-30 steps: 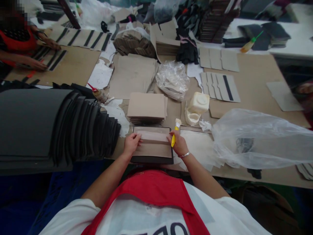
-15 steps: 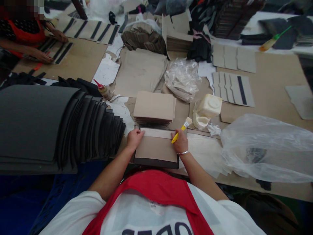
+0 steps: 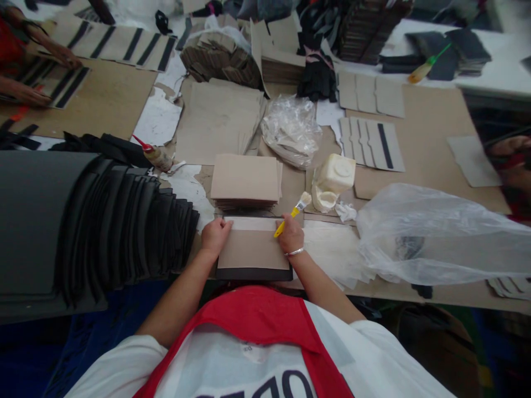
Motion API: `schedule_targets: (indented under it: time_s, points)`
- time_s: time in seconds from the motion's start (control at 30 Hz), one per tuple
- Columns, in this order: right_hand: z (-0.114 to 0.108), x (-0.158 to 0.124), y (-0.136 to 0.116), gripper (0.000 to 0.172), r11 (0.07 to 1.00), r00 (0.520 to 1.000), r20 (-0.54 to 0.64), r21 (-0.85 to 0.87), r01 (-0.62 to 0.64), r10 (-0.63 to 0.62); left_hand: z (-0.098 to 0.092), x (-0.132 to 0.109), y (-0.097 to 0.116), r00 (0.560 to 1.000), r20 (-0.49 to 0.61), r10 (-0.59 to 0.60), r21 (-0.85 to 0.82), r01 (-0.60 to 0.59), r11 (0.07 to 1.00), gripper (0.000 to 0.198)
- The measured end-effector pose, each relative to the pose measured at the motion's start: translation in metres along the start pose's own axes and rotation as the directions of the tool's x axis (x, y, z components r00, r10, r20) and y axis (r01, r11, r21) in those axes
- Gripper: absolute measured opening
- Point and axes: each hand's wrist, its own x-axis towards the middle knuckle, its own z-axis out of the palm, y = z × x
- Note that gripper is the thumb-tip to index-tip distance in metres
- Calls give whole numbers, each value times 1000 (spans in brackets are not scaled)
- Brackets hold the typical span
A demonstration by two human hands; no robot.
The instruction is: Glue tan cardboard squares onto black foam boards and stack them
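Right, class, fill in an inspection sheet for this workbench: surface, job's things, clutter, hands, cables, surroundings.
Surface: table covered with brown cardboard sheets.
Job's things: brown card lying on a dark board at the near edge; yellow-handled brush; stack of cards just behind.
Clutter: glue bottle, white tub, large clear plastic bag on the right, fanned pile of dark sheets on the left.
Hands: left hand rests on the card's far left corner; right hand grips the brush and rests on the far right corner.
Cables: nothing seen.
Surroundings: another person's hands at far left on striped pieces.
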Motion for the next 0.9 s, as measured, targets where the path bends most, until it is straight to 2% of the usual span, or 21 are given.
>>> schedule_targets:
  time_s: [0.07,0.13,0.17,0.23,0.27,0.3,0.33,0.43,0.57,0.63,0.8,0.9]
  points:
    - [-5,0,0,31,1000,1000,-28,-26,-11,11,-4,-3,4,992,-101,82,122,-69,990,36]
    - [-9,-4,-3,28,999,998,-43,-14,39,-40,1,-11,15,935,-176,309,215,-270,939,39]
    - [-10,-6,-7,26,995,995,-40,17,95,-94,7,-16,22,879,-143,455,243,-415,877,41]
    - [-9,-14,-18,25,965,973,-27,126,231,-229,24,-28,38,728,40,684,231,-673,703,45]
    - [-8,-18,-23,26,937,955,-24,183,296,-297,33,-34,44,668,136,732,208,-742,638,48]
    - [-7,-22,-27,27,909,935,-22,226,351,-355,41,-38,49,628,211,749,191,-778,599,53]
    - [-5,-26,-30,27,887,918,-19,247,389,-397,47,-42,52,617,256,744,187,-787,588,59]
    - [-4,-33,-30,27,872,891,13,211,442,-454,52,-44,46,667,264,697,222,-745,629,75]
    - [-7,-36,-19,26,892,896,48,130,434,-443,35,-39,20,786,210,582,277,-618,735,86]
    - [-8,-38,-16,26,906,908,45,95,412,-417,25,-38,8,832,195,520,295,-555,777,87]
    - [-17,-43,-6,27,948,946,67,-10,317,-316,11,-39,-6,897,167,410,339,-443,830,85]
    - [-30,-47,5,25,965,965,35,-39,260,-259,4,-48,-12,940,97,326,364,-339,868,82]
